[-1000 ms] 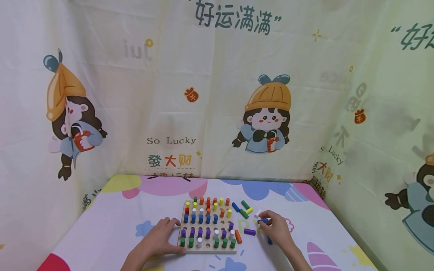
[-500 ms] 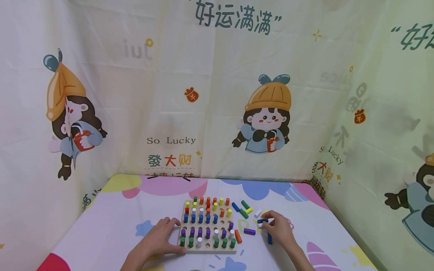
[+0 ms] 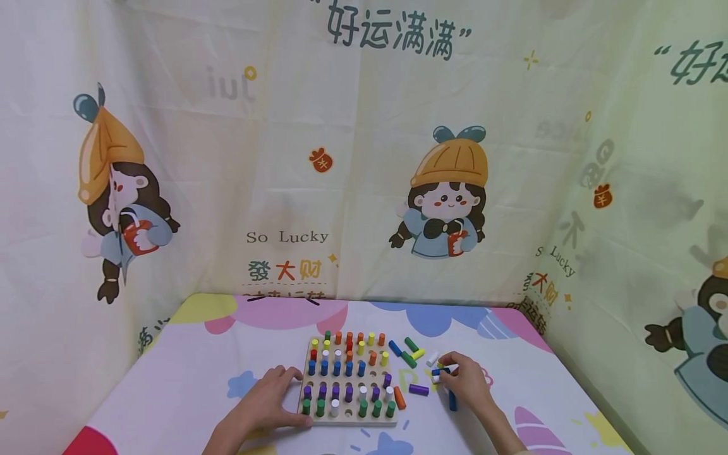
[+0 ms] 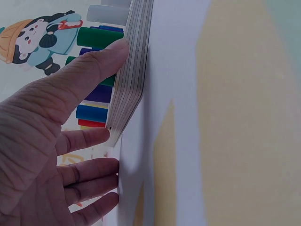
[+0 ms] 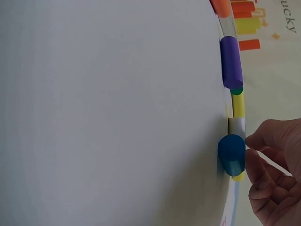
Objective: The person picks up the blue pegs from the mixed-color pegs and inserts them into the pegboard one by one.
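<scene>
My left hand [image 3: 264, 398] steadies the wooden pegboard [image 3: 348, 421] at its left side. The left wrist view shows the thumb [image 4: 115, 49] against the board's layered edge [image 4: 134, 56], the index fingertip touching near its corner, and the other fingers loosely extended. Colored pegs stand upright in rows of holes. My right hand [image 3: 467, 382] is low over loose pegs right of the board, thumb and index finger pinching the right end of a blue peg [image 3: 438, 372]. A white peg [image 3: 436, 380] lies just below it. In the right wrist view another blue peg [image 5: 232, 153] partly hides the fingertips.
Loose pegs lie between board and right hand, among them a purple peg [image 3: 419, 390], an orange peg [image 3: 400, 397] and a green peg [image 3: 409, 359]. Another blue peg [image 3: 452, 400] lies beside the right hand. Printed cloth walls [image 3: 364, 189] enclose the table.
My right hand has shifted only slightly around the blue and white pegs. The blue peg beside the hand shows more than one second ago. Left hand and board stay in place.
</scene>
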Demonstrator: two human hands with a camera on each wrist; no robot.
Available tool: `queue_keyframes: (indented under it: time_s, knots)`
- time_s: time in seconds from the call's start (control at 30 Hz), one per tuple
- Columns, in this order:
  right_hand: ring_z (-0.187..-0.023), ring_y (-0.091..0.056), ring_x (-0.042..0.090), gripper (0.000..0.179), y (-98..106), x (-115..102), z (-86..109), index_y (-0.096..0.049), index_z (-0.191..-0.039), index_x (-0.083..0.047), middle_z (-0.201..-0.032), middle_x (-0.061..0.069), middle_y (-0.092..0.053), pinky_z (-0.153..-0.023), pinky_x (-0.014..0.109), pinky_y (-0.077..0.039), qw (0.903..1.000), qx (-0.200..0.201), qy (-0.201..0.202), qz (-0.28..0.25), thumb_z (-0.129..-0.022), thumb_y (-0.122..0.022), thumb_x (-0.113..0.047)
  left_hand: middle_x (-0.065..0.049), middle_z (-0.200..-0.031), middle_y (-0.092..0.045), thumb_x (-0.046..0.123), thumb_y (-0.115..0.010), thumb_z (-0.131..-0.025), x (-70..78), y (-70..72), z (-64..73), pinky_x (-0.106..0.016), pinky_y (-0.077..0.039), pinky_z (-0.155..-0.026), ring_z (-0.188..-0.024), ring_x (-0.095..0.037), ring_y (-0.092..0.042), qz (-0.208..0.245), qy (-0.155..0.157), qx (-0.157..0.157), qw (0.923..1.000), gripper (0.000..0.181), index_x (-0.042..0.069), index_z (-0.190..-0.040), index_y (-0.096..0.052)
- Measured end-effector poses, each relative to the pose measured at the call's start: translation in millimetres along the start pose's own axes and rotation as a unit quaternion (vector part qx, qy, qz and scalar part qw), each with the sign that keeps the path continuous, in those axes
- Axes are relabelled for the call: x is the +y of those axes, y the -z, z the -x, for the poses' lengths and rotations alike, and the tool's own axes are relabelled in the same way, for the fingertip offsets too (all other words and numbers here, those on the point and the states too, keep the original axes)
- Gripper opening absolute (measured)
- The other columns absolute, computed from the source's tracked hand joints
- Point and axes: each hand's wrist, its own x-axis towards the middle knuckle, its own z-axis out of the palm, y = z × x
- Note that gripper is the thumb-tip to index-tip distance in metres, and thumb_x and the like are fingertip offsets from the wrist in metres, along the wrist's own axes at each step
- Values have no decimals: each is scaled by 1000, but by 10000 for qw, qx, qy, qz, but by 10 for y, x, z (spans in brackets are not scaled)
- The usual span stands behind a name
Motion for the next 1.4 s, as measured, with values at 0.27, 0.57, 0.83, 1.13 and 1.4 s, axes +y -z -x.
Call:
queue_keyframes:
  time_s: [0.27, 0.57, 0.83, 1.13, 1.4]
  knots:
    - [-72, -60, 15, 16, -17, -9, -22, -72, -94, -3, -91, 6, -71, -60, 27, -50, 9998, -3, -127, 123, -79, -77, -1, -6, -108, -57, 62, -91, -62, -12, -2, -13, -59, -51, -94, -97, -26, -51, 32, -81, 30, 10000, 77, 17, -118, -63]
    - [-76, -62, 18, 18, 13, -45, -21, -72, -95, -2, -92, 6, -72, -65, 33, -53, 9990, -145, -327, 265, -78, -78, -5, -6, -108, -57, 61, -91, -62, -18, -10, -7, -61, -51, -95, -98, -26, -51, 82, -45, 33, 10000, 77, 17, -119, -63]
    - [-79, -62, 18, 20, 30, -58, -15, -72, -94, -3, -89, 5, -73, -69, 37, -52, 9983, -161, -356, 430, -76, -79, -7, -6, -107, -57, 61, -91, -63, -24, -19, 5, -61, -51, -95, -98, -26, -51, 35, -107, 59, 9999, 76, 17, -118, -63]
    - [-80, -64, 18, 21, 71, -49, -9, -72, -91, -4, -82, 0, -72, -73, 39, -52, 9982, -149, -345, 470, -71, -79, -10, -6, -107, -56, 59, -92, -63, -9, -18, -4, -61, -52, -94, -97, -26, -51, 75, -37, 18, 10000, 76, 17, -119, -63]
    - [-76, -62, 16, 20, 65, 4, -17, -72, -88, -4, -78, -1, -69, -69, 34, -50, 9979, -123, -434, 468, -71, -80, -10, -6, -108, -57, 60, -91, -64, -18, -10, 13, -59, -51, -95, -98, -25, -51, 22, -159, 83, 9998, 76, 17, -120, -63]
